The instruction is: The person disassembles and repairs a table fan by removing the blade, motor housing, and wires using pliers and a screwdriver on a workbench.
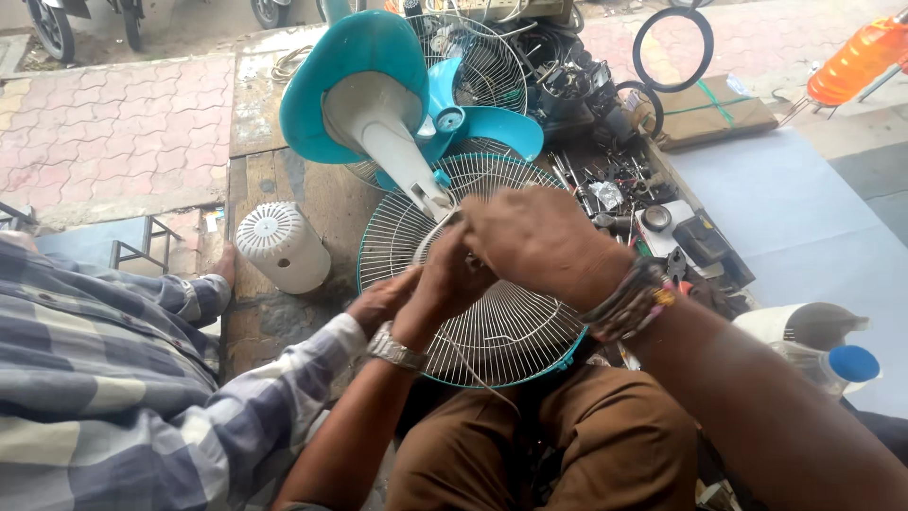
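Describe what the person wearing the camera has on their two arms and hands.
Both forearms are bare, with no sleeves showing. The left hand has a silver metal wristwatch at the wrist. The right hand has several dark bangles and thread bands, one with a yellow bead.

Fan guard (492, 331): round white wire grille with a teal rim, radial wires, lying nearly flat over the person's lap, at centre of view.
Fan stand (402, 156): white neck widening into a teal dished base, tilted, at 11 o'clock from the guard, its narrow end touching the guard's upper edge.
Fan blade (468, 123): teal, at 12 o'clock, behind the stand.
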